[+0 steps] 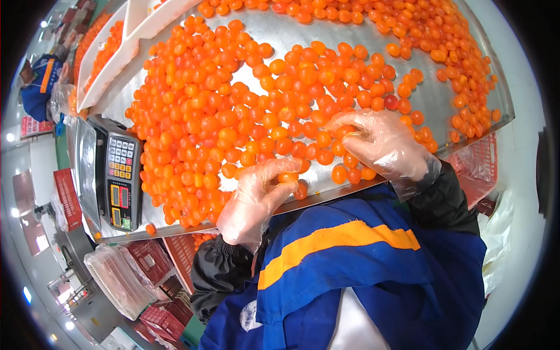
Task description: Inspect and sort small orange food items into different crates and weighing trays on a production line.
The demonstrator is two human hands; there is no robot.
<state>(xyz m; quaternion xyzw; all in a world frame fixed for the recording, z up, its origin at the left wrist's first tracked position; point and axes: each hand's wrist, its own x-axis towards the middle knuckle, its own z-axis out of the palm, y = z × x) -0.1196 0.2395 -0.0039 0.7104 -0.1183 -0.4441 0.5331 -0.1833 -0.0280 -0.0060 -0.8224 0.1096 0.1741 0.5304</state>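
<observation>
Many glossy orange egg yolks (197, 109) are spread over a metal table (437, 100) before me. My left hand (260, 197), in a clear plastic glove, is at the table's near edge, its thumb and fingers curled around a yolk (288, 177). Farther right, my right hand (383, 142), gloved the same way, bends over the yolks with one yolk (346, 131) between its thumb and fingers. Part of that yolk is hidden by the fingers. A darker red yolk (390, 102) lies just beyond the right hand.
A digital scale (120, 175) with a keypad stands at the table's left end. White trays (127, 48) with yolks are behind it. A raised metal rim (323, 197) runs along my side. Red crates (162, 321) stand lower left. Another person (41, 87) is at far left.
</observation>
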